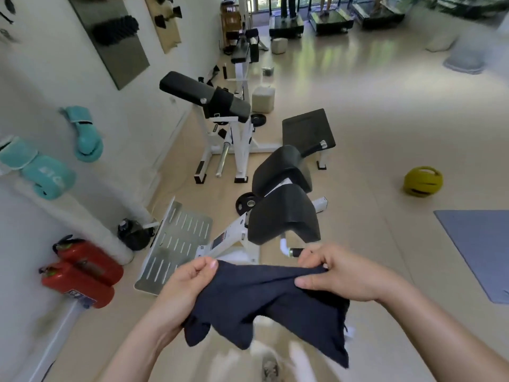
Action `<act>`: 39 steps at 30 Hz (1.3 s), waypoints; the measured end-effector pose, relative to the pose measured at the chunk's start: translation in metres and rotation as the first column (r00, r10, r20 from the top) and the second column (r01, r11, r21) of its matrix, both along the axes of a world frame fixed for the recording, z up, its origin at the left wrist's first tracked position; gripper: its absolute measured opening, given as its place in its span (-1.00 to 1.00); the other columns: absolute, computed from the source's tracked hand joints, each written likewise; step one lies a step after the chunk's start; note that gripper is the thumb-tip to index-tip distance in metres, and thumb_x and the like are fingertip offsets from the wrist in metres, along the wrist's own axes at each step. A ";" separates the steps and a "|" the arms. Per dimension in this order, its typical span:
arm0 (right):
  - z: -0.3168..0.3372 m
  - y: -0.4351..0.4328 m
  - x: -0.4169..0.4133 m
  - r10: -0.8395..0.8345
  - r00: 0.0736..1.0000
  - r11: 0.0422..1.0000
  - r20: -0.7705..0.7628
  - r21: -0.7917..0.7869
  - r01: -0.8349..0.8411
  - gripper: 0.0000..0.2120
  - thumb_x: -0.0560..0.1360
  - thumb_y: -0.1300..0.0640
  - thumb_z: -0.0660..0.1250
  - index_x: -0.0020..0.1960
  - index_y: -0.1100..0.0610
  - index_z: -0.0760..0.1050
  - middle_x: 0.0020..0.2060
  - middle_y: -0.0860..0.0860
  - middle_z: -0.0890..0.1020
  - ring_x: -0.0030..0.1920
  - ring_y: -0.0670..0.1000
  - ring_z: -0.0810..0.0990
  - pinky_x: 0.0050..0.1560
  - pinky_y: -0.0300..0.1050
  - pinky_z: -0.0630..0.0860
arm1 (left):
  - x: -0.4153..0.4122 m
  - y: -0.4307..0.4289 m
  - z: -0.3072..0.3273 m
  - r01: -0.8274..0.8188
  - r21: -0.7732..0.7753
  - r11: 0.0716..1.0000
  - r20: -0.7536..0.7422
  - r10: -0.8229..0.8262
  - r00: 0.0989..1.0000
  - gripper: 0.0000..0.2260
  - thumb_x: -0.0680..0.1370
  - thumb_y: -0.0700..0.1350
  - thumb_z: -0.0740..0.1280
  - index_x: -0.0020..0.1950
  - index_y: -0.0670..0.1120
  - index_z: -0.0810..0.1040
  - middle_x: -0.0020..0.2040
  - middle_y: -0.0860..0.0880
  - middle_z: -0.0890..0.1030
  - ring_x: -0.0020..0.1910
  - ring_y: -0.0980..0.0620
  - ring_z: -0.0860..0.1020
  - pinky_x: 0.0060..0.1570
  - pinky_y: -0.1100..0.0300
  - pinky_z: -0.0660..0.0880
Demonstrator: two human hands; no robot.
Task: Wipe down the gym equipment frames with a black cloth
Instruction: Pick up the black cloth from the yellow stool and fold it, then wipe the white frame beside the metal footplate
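black fabric cloth point(264, 304) hangs stretched in the air between both hands, the left hand point(181, 288) pinching one edge with curled fingers and the right hand point(338, 274) gripping the other. just beyond it stands a white metal machine frame point(231, 235) with black padded cushions point(283, 216) and a grey slotted footplate point(176, 244); farther off, a second white-framed padded bench point(203, 95) stands by the wall point(49, 78).

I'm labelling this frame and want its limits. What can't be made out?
Head view only:
- Bench frame, near end: hidden behind cloth, left hand, right hand.
- Floor below cloth: motion-blurred.
- Extinguisher label: too small, blurred.
- People on treadmills: cut off by top edge.
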State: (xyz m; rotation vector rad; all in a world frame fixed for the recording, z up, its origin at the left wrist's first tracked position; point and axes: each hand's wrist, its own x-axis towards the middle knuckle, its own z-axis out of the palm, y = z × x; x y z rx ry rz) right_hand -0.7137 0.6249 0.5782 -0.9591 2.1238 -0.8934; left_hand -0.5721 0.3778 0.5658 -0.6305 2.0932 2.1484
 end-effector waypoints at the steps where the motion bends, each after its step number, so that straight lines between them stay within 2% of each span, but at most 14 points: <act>1: -0.002 0.000 -0.020 -0.040 0.996 0.998 0.075 -0.043 0.043 -0.60 0.47 -0.06 0.36 -0.16 0.32 0.54 -0.07 0.21 0.54 -0.15 0.07 0.54 -0.07 -0.01 0.46 | -0.020 0.001 0.000 -0.004 0.017 1.000 0.008 0.004 1.000 -0.81 0.50 0.04 0.36 -0.05 -0.07 0.57 -0.20 -0.12 0.61 -0.29 0.01 0.54 -0.34 0.20 0.45; 4: -0.015 -0.004 -0.085 -0.187 0.913 0.970 0.362 -0.077 0.229 -0.60 0.54 0.00 0.34 -0.04 0.40 0.55 -0.22 0.22 0.61 -0.25 0.03 0.55 -0.24 -0.16 0.45 | -0.083 -0.007 -0.003 0.187 0.009 0.982 0.067 -0.187 0.980 -0.64 0.41 -0.11 0.50 0.17 0.09 0.54 -0.06 -0.12 0.67 -0.18 -0.10 0.63 -0.23 0.18 0.54; 7: -0.025 -0.021 -0.149 -0.269 0.856 0.938 0.442 -0.081 0.336 -0.77 0.60 0.15 0.27 -0.01 0.32 0.58 -0.29 0.08 0.60 -0.28 0.02 0.52 -0.35 -0.25 0.38 | -0.155 -0.024 -0.013 0.327 -0.221 0.919 0.131 -0.304 0.944 -0.73 0.48 -0.24 0.43 0.05 0.11 0.64 -0.02 0.00 0.68 -0.03 0.03 0.64 -0.01 0.20 0.53; 11: -0.036 -0.057 -0.236 -0.409 0.906 0.881 0.108 -0.211 0.423 -0.68 0.56 0.35 0.23 -0.03 0.01 0.67 -0.19 -0.14 0.70 -0.16 -0.23 0.62 -0.17 -0.39 0.46 | -0.264 -0.048 -0.044 0.042 -0.501 0.865 -0.028 -0.065 0.998 -0.62 0.55 -0.25 0.33 -0.18 0.26 0.66 -0.14 0.15 0.64 -0.08 0.26 0.56 0.00 0.27 0.48; 14: -0.050 -0.078 -0.285 -0.475 0.845 0.862 -0.247 -0.325 0.389 -0.67 0.52 0.37 0.26 0.01 0.00 0.67 -0.10 -0.18 0.63 -0.05 -0.18 0.57 -0.10 -0.42 0.42 | -0.334 -0.062 -0.064 -0.219 -0.758 0.615 -0.243 0.045 0.969 -0.78 0.51 -0.25 0.37 -0.03 0.07 0.68 0.02 0.05 0.52 0.03 0.11 0.43 0.04 0.26 0.38; 16: -0.064 -0.090 -0.310 -0.506 0.795 0.851 -0.335 -0.340 0.399 -0.71 0.52 0.32 0.28 0.07 0.02 0.66 -0.06 -0.16 0.59 -0.04 -0.18 0.54 -0.16 -0.47 0.39 | -0.369 -0.068 -0.073 -0.353 -0.840 0.413 -0.353 0.080 0.932 -0.82 0.50 -0.21 0.39 0.04 0.00 0.68 0.14 -0.03 0.50 0.11 0.04 0.35 0.08 0.23 0.31; 19: -0.093 -0.104 -0.336 -0.534 0.763 0.843 -0.363 -0.290 0.452 -0.72 0.52 0.31 0.29 0.09 0.04 0.65 -0.02 -0.16 0.58 -0.05 -0.17 0.53 -0.10 -0.43 0.42 | -0.399 -0.070 -0.102 -0.423 -0.843 0.331 -0.401 0.137 0.906 -0.83 0.48 -0.20 0.41 0.05 -0.05 0.67 0.10 -0.06 0.49 0.09 -0.07 0.39 0.04 0.04 0.41; 22: -0.134 -0.112 -0.358 -0.520 0.769 0.853 -0.370 -0.182 0.489 -0.74 0.53 0.29 0.28 0.09 0.07 0.64 0.00 -0.14 0.58 -0.06 -0.16 0.53 -0.03 -0.33 0.47 | -0.420 -0.069 -0.143 -0.294 -0.898 0.327 -0.249 0.173 0.953 -0.85 0.46 -0.21 0.42 0.00 -0.05 0.68 0.02 -0.06 0.56 0.04 -0.10 0.49 0.01 -0.06 0.45; 24: -0.158 -0.118 -0.370 -0.464 0.815 0.881 -0.345 -0.084 0.466 -0.75 0.55 0.25 0.25 0.15 0.11 0.62 0.07 -0.10 0.56 0.01 -0.13 0.53 0.09 -0.22 0.49 | -0.431 -0.065 -0.169 -0.161 -0.917 0.366 -0.079 0.228 0.970 -0.81 0.50 -0.20 0.36 0.07 -0.02 0.67 0.13 -0.06 0.55 0.16 -0.12 0.48 0.15 -0.09 0.38; 27: -0.191 -0.126 -0.384 -0.227 0.942 0.945 -0.247 0.179 0.275 -0.66 0.59 0.14 0.18 0.35 0.11 0.46 0.30 -0.08 0.45 0.25 -0.05 0.44 0.31 -0.22 0.35 | -0.451 -0.052 -0.205 0.034 -0.866 0.500 0.193 0.271 0.943 -0.67 0.56 -0.17 0.21 0.29 0.03 0.55 0.40 -0.02 0.38 0.41 -0.06 0.29 0.39 -0.05 0.20; 30: -0.220 -0.125 -0.401 -0.029 0.992 0.952 -0.122 0.299 0.064 -0.56 0.61 0.16 0.11 0.48 0.08 0.28 0.41 -0.11 0.34 0.38 -0.06 0.34 0.37 -0.24 0.26 | -0.476 -0.018 -0.234 0.203 -0.786 0.584 0.340 0.134 0.931 -0.66 0.60 -0.04 0.09 0.25 0.00 0.56 0.30 0.00 0.50 0.28 -0.03 0.45 0.27 0.01 0.36; 32: -0.238 -0.121 -0.416 0.069 0.992 0.966 -0.108 0.256 -0.039 -0.58 0.57 0.23 0.12 0.42 0.10 0.33 0.35 -0.09 0.39 0.34 -0.04 0.39 0.31 -0.23 0.33 | -0.498 0.005 -0.247 0.364 -0.776 0.516 0.475 0.097 0.875 -0.63 0.60 0.06 0.02 0.20 -0.04 0.53 0.18 -0.02 0.55 0.21 -0.08 0.49 0.22 -0.04 0.34; 34: -0.259 -0.116 -0.438 0.165 0.974 0.964 -0.157 0.236 -0.125 -0.59 0.53 0.25 0.14 0.37 0.11 0.35 0.32 -0.03 0.42 0.32 0.01 0.40 0.26 -0.21 0.37 | -0.525 0.018 -0.256 0.470 -0.719 0.512 0.606 0.132 0.784 -0.57 0.58 0.12 0.04 0.34 -0.07 0.40 0.24 -0.06 0.53 0.25 -0.12 0.47 0.31 -0.11 0.24; 39: -0.297 -0.105 -0.482 0.429 0.872 0.888 -0.235 0.286 -0.360 -0.31 0.54 0.14 0.17 0.57 0.12 -0.08 0.55 -0.01 0.04 0.54 -0.02 0.03 0.47 -0.20 0.07 | -0.577 0.035 -0.267 0.695 -0.534 0.482 0.837 0.181 0.517 -0.39 0.57 0.00 0.21 0.51 -0.26 0.11 0.41 -0.20 0.35 0.35 -0.19 0.35 0.24 -0.10 0.32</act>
